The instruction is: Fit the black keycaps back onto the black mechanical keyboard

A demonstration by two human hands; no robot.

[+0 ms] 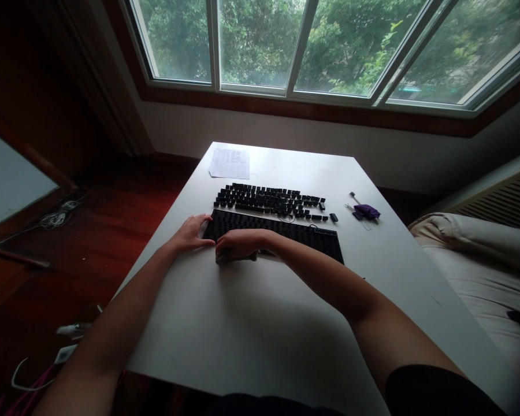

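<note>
A black keyboard [297,232] with its keycaps off lies across the white table. My left hand [191,234] spans its left end, thumb at the front edge and fingers at the back corner, holding it. Over the front left part of the keyboard, my right hand [241,242] is closed with the fingers curled down. A small greyish thing, possibly cloth, shows under those fingers; I cannot make out what it is. Behind the keyboard, loose black keycaps [260,199] stand in rows.
A printed paper sheet [229,164] lies at the table's back left. On the right are a purple cloth-like bundle [367,212] and small tools. A cream cushioned seat [468,271] stands beside the white table [190,318]. Cables [56,218] lie on the floor at left.
</note>
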